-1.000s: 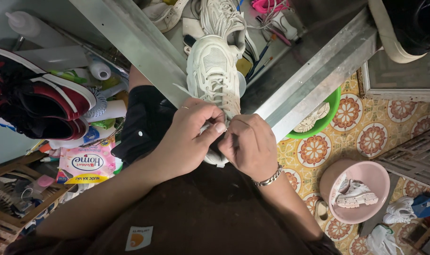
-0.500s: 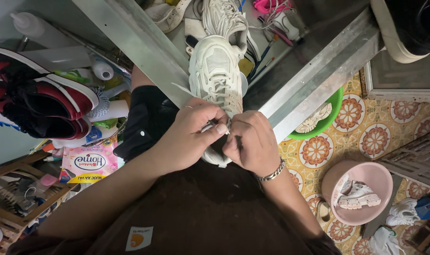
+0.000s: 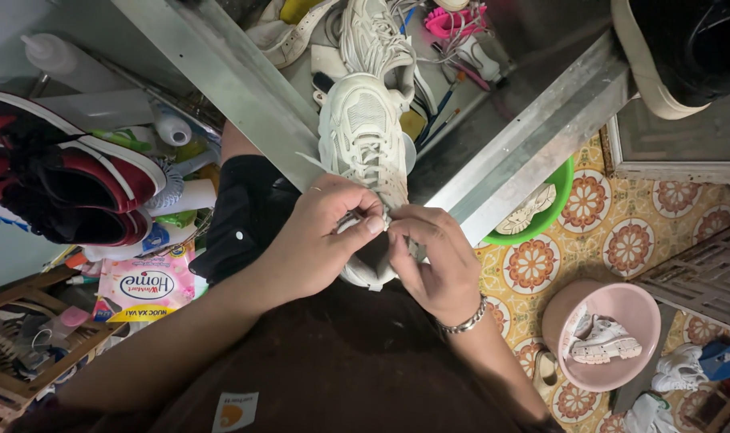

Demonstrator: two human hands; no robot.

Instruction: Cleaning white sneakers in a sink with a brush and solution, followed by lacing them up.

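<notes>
While both hands meet at its heel end, the white sneaker [image 3: 363, 152] lies toe-away on the metal workbench [image 3: 533, 120]. Left hand [image 3: 321, 240] and right hand [image 3: 433, 261] pinch together on the sneaker's laces beside its opening. Right of the sneaker, a pink basin [image 3: 622, 309] holds another white shoe [image 3: 604, 341]; left of it sit red-and-black shoes [image 3: 60, 188].

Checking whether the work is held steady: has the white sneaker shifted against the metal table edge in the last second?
No. The white sneaker lies at the same spot against the metal table edge; only the fingertips of the left hand and right hand shifted slightly.
</notes>
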